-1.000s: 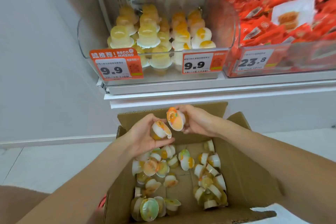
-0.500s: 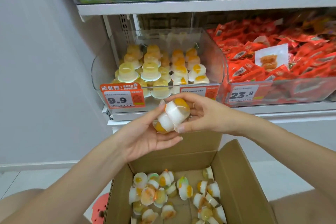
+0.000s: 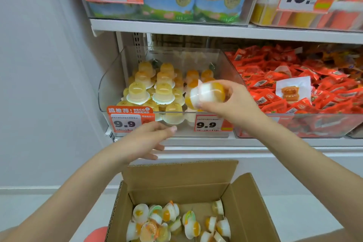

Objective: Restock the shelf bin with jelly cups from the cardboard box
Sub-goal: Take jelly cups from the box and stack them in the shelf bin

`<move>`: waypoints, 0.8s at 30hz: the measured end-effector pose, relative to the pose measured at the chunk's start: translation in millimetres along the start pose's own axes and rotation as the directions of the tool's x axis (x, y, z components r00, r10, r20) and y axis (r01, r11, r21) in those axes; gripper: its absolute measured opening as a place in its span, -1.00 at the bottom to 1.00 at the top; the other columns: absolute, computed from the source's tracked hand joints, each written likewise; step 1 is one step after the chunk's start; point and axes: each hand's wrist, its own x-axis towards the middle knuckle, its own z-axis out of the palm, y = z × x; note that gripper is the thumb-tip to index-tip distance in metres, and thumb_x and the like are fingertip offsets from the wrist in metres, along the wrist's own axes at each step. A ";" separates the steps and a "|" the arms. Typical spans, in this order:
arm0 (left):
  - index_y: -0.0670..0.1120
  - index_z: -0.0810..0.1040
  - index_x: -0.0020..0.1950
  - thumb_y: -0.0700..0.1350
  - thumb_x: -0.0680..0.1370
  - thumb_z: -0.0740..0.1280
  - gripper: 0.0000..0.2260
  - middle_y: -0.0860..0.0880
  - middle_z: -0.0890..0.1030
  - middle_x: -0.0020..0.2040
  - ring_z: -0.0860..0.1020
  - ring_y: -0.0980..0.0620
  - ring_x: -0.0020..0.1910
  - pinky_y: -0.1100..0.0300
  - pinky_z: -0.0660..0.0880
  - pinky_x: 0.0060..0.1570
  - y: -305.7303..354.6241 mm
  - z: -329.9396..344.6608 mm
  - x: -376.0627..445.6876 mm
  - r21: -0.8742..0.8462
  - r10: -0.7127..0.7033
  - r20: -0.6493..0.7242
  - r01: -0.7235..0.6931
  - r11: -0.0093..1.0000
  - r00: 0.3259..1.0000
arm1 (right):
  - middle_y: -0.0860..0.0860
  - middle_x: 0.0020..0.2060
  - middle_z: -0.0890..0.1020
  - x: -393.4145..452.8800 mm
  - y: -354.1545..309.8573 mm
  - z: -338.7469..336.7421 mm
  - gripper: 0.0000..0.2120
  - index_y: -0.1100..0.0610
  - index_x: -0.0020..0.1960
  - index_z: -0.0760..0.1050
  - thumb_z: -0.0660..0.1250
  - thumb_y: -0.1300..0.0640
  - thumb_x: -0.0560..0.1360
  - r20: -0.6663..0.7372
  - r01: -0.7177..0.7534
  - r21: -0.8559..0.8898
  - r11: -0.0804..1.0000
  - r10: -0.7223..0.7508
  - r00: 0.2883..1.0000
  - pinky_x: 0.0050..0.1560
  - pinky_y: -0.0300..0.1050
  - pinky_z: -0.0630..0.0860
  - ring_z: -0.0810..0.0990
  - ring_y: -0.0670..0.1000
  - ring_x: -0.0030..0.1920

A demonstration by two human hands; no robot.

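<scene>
While the wall on the far left gives nothing to work with, the left hand (image 3: 146,141) sits low in front of the shelf edge, fingers loose and spread, holding nothing, just below the left 9.9 tag (image 3: 129,119). Bin (image 3: 110,86) is clear plastic, two columns of cups: pale yellow stack (image 3: 149,88) on the left, orange-topped ones (image 3: 193,76) on the right side, partly hidden.

Right hand (image 3: 225,98) is up at the bin's front lip, over the right column, fingers curled round jelly cups (image 3: 208,92). Looks like two nested or pressed together, white rims left, orange domes showing, but blur makes the count uncertain. They lie sideways, not upright.

Step in hand: placing, cups are at the bin but not released. Next move, as I read it: clear the front wall, turn the cups dome-up to match the stack, set them on the orange side, let go. Risk is knocking the stacked ones, since the front rows sit close to the lip.

Right of the bin: a tray of red packets (image 3: 294,88), not part of this. Below, box (image 3: 176,180) is open with plenty of cups (image 3: 176,220) loose on its floor, so restock is far from done. Left hand is free to go back for more.
</scene>
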 end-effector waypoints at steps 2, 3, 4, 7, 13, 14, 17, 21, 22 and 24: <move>-0.01 0.48 0.23 0.04 0.51 0.37 -0.68 0.07 0.52 0.15 0.52 0.12 0.09 0.27 0.47 -0.02 -9.5 -13.1 10.4 0.317 0.124 -0.150 -0.071 0.946 0.981 | -0.10 -0.07 0.61 35.7 -3.2 -3.6 -0.51 0.03 0.12 0.55 0.57 -0.07 0.25 -0.097 0.017 -0.182 0.983 -0.035 0.995 -0.27 -0.39 0.44 0.57 -0.14 -0.18; -0.02 0.50 0.21 -0.02 0.50 0.39 -0.71 0.06 0.54 0.13 0.52 0.10 0.09 0.27 0.47 -0.03 -13.1 -18.2 15.1 0.342 0.148 -0.173 -0.082 0.936 0.974 | -0.12 -0.08 0.59 56.4 -2.6 -3.1 -0.50 0.04 0.10 0.52 0.56 -0.09 0.25 -0.115 0.019 -0.266 0.964 -0.051 0.992 -0.30 -0.42 0.41 0.55 -0.13 -0.18; -0.02 0.52 0.17 -0.07 0.50 0.39 -0.74 0.06 0.55 0.10 0.54 0.07 0.08 0.26 0.48 -0.04 -16.1 -21.8 18.9 0.332 0.160 -0.180 -0.094 0.939 0.971 | -0.12 -0.10 0.58 76.8 -2.8 -1.1 -0.51 0.05 0.08 0.50 0.56 -0.10 0.26 -0.117 0.018 -0.329 0.944 -0.060 0.991 -0.30 -0.40 0.41 0.55 -0.12 -0.18; 0.00 0.51 0.16 -0.12 0.50 0.39 -0.75 0.08 0.54 0.11 0.52 0.07 0.12 0.24 0.46 0.04 -25.7 -26.3 24.1 0.411 0.213 -0.155 -0.134 0.902 0.965 | -0.06 -0.05 0.59 138.5 2.8 11.9 -0.46 0.08 0.12 0.54 0.56 -0.12 0.23 -0.016 0.057 -0.465 0.884 -0.073 0.997 -0.18 -0.26 0.42 0.58 -0.04 -0.04; 0.04 0.44 0.22 -0.08 0.47 0.41 -0.66 0.05 0.47 0.21 0.44 0.07 0.16 0.15 0.43 0.20 -33.0 -27.3 30.1 0.521 0.248 -0.131 -0.146 0.841 0.960 | 0.13 0.14 0.56 218.0 17.6 30.2 -0.35 0.16 0.22 0.47 0.60 -0.02 0.22 0.200 0.034 -0.655 0.755 0.130 0.971 0.03 -0.05 0.48 0.54 0.17 0.13; 0.05 0.43 0.22 -0.08 0.46 0.42 -0.64 0.05 0.46 0.22 0.44 0.08 0.15 0.15 0.43 0.19 -32.8 -28.5 29.5 0.517 0.245 -0.120 -0.150 0.843 0.962 | 0.14 0.17 0.55 224.2 18.7 32.6 -0.33 0.16 0.24 0.47 0.60 -0.02 0.22 0.234 0.051 -0.662 0.748 0.141 0.962 0.08 -0.01 0.48 0.53 0.18 0.16; 0.07 0.40 0.25 -0.12 0.47 0.41 -0.60 0.08 0.41 0.25 0.42 0.09 0.17 0.13 0.44 0.19 -36.6 -29.0 27.8 0.526 0.248 -0.092 -0.164 0.834 0.964 | 0.09 0.17 0.56 235.0 19.1 37.1 -0.39 0.13 0.23 0.48 0.58 -0.02 0.26 0.325 0.102 -0.696 0.710 0.185 0.927 0.11 -0.01 0.48 0.53 0.15 0.16; 0.09 0.33 0.29 -0.21 0.47 0.36 -0.54 0.06 0.36 0.26 0.40 0.05 0.15 0.16 0.44 0.15 -38.8 -24.7 25.6 0.564 0.261 -0.096 -0.164 0.810 0.961 | 0.10 0.15 0.57 239.5 22.3 40.7 -0.45 0.07 0.21 0.51 0.56 -0.02 0.27 0.352 0.137 -0.791 0.597 0.260 0.899 0.14 0.05 0.48 0.54 0.18 0.18; 0.08 0.32 0.30 -0.22 0.47 0.36 -0.54 0.06 0.36 0.26 0.40 0.04 0.16 0.17 0.44 0.15 -38.4 -23.5 26.1 0.563 0.263 -0.100 -0.164 0.810 0.960 | 0.11 0.15 0.57 240.4 23.2 44.3 -0.45 0.07 0.21 0.51 0.56 0.00 0.27 0.354 0.138 -0.801 0.583 0.275 0.894 0.15 0.07 0.48 0.54 0.19 0.19; 0.07 0.32 0.30 -0.23 0.47 0.37 -0.53 0.05 0.37 0.27 0.41 0.03 0.16 0.18 0.44 0.15 -36.6 -22.2 27.2 0.563 0.263 -0.106 -0.160 0.811 0.959 | 0.14 0.18 0.56 243.2 23.3 47.3 -0.43 0.10 0.23 0.50 0.57 0.04 0.28 0.355 0.124 -0.800 0.587 0.296 0.887 0.17 0.09 0.47 0.52 0.21 0.21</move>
